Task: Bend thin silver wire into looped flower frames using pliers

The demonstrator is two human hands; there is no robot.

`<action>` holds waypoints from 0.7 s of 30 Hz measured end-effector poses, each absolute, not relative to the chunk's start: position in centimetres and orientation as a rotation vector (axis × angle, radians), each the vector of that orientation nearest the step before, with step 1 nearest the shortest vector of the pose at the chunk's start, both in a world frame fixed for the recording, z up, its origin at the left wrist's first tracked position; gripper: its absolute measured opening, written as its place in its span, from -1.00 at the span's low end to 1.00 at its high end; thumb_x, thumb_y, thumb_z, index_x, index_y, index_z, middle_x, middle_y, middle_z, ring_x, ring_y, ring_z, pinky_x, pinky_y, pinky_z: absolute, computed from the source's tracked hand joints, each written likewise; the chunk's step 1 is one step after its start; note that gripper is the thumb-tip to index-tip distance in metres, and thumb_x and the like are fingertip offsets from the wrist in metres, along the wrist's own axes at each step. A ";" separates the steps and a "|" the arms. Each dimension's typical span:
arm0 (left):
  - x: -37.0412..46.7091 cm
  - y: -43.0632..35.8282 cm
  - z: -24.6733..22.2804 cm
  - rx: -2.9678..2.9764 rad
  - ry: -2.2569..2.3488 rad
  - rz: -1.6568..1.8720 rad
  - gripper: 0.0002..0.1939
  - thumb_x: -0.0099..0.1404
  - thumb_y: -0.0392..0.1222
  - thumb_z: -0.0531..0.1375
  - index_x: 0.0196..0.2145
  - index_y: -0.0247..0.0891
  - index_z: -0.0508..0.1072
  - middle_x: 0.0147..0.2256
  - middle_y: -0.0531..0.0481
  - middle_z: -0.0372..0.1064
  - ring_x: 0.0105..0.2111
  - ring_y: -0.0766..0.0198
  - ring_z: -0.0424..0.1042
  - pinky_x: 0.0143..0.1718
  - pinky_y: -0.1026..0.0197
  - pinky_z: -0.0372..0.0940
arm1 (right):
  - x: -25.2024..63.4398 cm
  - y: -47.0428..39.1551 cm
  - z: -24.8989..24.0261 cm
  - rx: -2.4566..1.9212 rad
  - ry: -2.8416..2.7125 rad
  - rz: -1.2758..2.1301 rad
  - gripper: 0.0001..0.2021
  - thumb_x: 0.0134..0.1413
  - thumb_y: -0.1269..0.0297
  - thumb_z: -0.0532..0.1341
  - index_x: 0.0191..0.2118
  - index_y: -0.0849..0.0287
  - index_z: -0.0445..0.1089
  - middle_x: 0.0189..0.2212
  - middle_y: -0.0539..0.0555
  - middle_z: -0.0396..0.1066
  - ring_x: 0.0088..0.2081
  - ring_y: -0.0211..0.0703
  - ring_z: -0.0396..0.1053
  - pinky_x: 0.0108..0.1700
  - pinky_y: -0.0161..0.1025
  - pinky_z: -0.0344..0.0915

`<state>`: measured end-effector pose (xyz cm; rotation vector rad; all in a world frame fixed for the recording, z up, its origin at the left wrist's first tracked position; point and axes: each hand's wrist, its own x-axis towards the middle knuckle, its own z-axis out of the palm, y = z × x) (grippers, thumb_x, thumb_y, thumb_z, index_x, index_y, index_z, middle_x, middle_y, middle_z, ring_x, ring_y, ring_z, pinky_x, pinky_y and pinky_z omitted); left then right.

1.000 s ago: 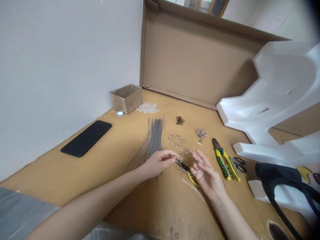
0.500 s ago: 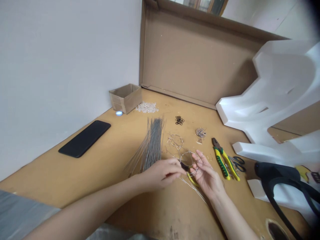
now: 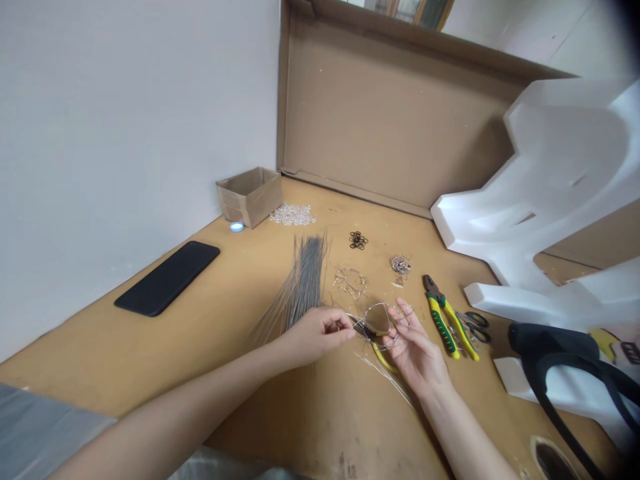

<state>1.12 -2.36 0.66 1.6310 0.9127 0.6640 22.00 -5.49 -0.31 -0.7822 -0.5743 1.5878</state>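
Note:
A thin metal wire bent into a rounded loop (image 3: 377, 319) is held between my hands. My right hand (image 3: 419, 353), palm up with curled fingers, grips the loop's right side. The fingertips of my left hand (image 3: 320, 331) are pinched at the loop's left side, on what looks like a wire end. Below the loop lies a tool with a yellow handle (image 3: 384, 359), partly hidden by my right hand. Just beyond my left hand is a bundle of straight grey wires (image 3: 306, 280). Several loose wires (image 3: 387, 377) lie under my right hand.
Farther back are bent wire pieces (image 3: 350, 283), black rings (image 3: 358, 241), a metal coil pile (image 3: 401, 265) and clear beads (image 3: 293, 214) by a cardboard box (image 3: 250, 198). Green-yellow pliers (image 3: 443, 317) and scissors (image 3: 477, 325) lie right, near white foam (image 3: 500, 200). A black phone (image 3: 169, 278) lies left.
My left hand has drawn slightly left and up, away from my right hand. The wire loop now shows more openly between them. My right hand has hardly moved.

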 end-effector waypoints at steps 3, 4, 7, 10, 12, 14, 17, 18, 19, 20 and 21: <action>1.1 -2.4 0.8 1.609 0.889 0.659 -0.79 0.11 -0.08 0.13 -0.50 -0.30 0.38 -0.61 0.13 0.14 -0.58 0.43 0.08 -0.57 0.38 0.00 | 21.9 -5.6 -0.2 -0.792 -0.578 1.583 -0.58 -0.11 0.52 0.22 -0.08 0.01 0.30 -0.24 -0.05 0.43 -0.46 -0.35 0.36 -0.37 -0.33 0.37; 1.1 -2.4 0.8 1.603 0.880 0.654 -0.79 0.11 -0.08 0.13 -0.50 -0.31 0.37 -0.61 0.13 0.14 -0.59 0.43 0.08 -0.57 0.37 0.00 | 21.9 -5.6 -0.2 -0.790 -0.579 1.586 -0.58 -0.12 0.52 0.22 -0.08 0.01 0.30 -0.24 -0.05 0.43 -0.46 -0.35 0.35 -0.38 -0.34 0.37; 1.2 -2.4 0.9 1.595 0.877 0.652 -0.80 0.11 -0.10 0.13 -0.50 -0.32 0.37 -0.61 0.13 0.13 -0.59 0.44 0.07 -0.57 0.37 -0.01 | 21.9 -5.6 -0.1 -0.777 -0.581 1.598 -0.58 -0.11 0.52 0.22 -0.08 0.01 0.30 -0.24 -0.05 0.43 -0.46 -0.35 0.35 -0.38 -0.33 0.36; 1.2 -2.4 1.1 1.584 0.896 0.665 -0.80 0.10 -0.11 0.13 -0.51 -0.32 0.37 -0.61 0.13 0.14 -0.59 0.44 0.09 -0.56 0.38 0.00 | 21.9 -5.6 -0.1 -0.773 -0.581 1.595 -0.58 -0.11 0.52 0.21 -0.08 0.02 0.30 -0.24 -0.05 0.43 -0.45 -0.35 0.35 -0.38 -0.33 0.36; 1.2 -2.4 1.2 1.554 0.903 0.662 -0.80 0.10 -0.11 0.14 -0.51 -0.32 0.37 -0.61 0.13 0.15 -0.59 0.44 0.11 -0.56 0.38 0.02 | 21.9 -5.6 -0.1 -0.777 -0.575 1.593 -0.58 -0.11 0.52 0.22 -0.08 0.02 0.30 -0.24 -0.05 0.43 -0.46 -0.35 0.35 -0.38 -0.33 0.37; 1.1 -2.3 1.1 1.499 0.896 0.660 -0.79 0.10 -0.10 0.14 -0.50 -0.32 0.36 -0.61 0.13 0.18 -0.59 0.44 0.15 -0.55 0.38 0.06 | 21.9 -5.5 -0.1 -0.782 -0.566 1.592 -0.58 -0.11 0.52 0.22 -0.08 0.02 0.30 -0.23 -0.04 0.43 -0.46 -0.34 0.36 -0.38 -0.33 0.37; 1.1 -2.0 0.9 1.405 0.859 0.668 -0.76 0.10 -0.06 0.15 -0.50 -0.32 0.34 -0.59 0.10 0.26 -0.59 0.43 0.23 -0.53 0.37 0.13 | 21.8 -5.5 -0.1 -0.785 -0.563 1.589 -0.58 -0.12 0.53 0.22 -0.08 0.03 0.31 -0.23 -0.03 0.43 -0.45 -0.33 0.37 -0.36 -0.32 0.38; 1.0 -1.9 0.7 1.374 0.842 0.667 -0.75 0.11 -0.05 0.15 -0.50 -0.32 0.34 -0.57 0.08 0.30 -0.58 0.43 0.26 -0.52 0.37 0.14 | 21.8 -5.6 -0.1 -0.788 -0.565 1.590 -0.58 -0.12 0.53 0.22 -0.08 0.04 0.31 -0.22 -0.02 0.43 -0.44 -0.33 0.37 -0.35 -0.32 0.38; 1.0 -1.8 0.6 1.338 0.825 0.667 -0.75 0.11 -0.05 0.16 -0.49 -0.32 0.34 -0.55 0.06 0.33 -0.58 0.43 0.28 -0.53 0.37 0.15 | 21.8 -5.6 -0.1 -0.790 -0.567 1.593 -0.58 -0.12 0.53 0.22 -0.08 0.05 0.31 -0.21 -0.01 0.43 -0.43 -0.33 0.37 -0.33 -0.31 0.38; 0.9 -1.7 0.5 1.295 0.807 0.670 -0.75 0.12 -0.05 0.16 -0.49 -0.32 0.35 -0.53 0.04 0.36 -0.58 0.43 0.29 -0.53 0.37 0.15 | 21.8 -5.6 -0.1 -0.792 -0.569 1.599 -0.59 -0.11 0.53 0.22 -0.08 0.05 0.31 -0.21 0.00 0.43 -0.42 -0.32 0.38 -0.31 -0.30 0.38; 0.9 -1.6 0.4 1.247 0.788 0.677 -0.75 0.12 -0.05 0.16 -0.49 -0.33 0.36 -0.51 0.02 0.38 -0.58 0.42 0.31 -0.53 0.37 0.16 | 21.7 -5.6 -0.1 -0.796 -0.571 1.606 -0.60 -0.11 0.52 0.22 -0.09 0.06 0.31 -0.20 0.01 0.43 -0.41 -0.32 0.38 -0.29 -0.29 0.38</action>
